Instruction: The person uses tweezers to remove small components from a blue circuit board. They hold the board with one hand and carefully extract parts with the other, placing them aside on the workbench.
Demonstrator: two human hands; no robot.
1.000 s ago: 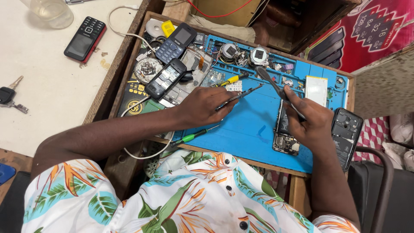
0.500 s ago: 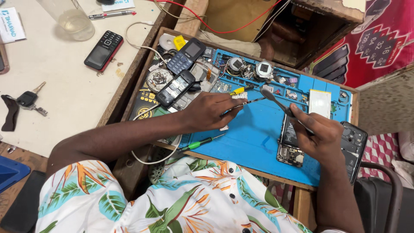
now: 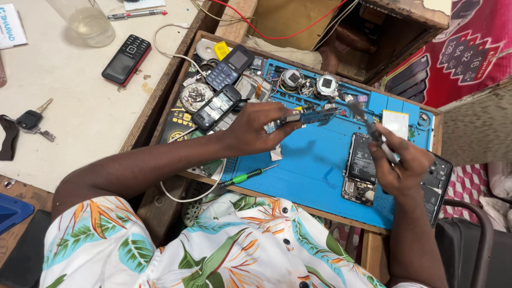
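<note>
Head view: left hand point(image 3: 256, 130) grip pinches one tweezers point(image 3: 298, 116); right hand point(image 3: 400, 165) grip clasps one brush point(image 3: 370, 130); three keypad phones.

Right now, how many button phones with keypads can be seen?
3. A black and red phone lies on the pale table; a dark blue phone and a black phone lie in the wooden tray, near the left hand. Clutter may hide others.

A black and red keypad phone point(image 3: 126, 59) lies on the pale table point(image 3: 69, 112), near a clear glass point(image 3: 88, 21) and a pen point(image 3: 136, 14). Keys point(image 3: 33, 121) lie at the table's left edge. A green screwdriver point(image 3: 246, 176) rests on the blue mat point(image 3: 309, 170). Two keypad phones point(image 3: 223, 85) lie in the wooden tray.
</note>
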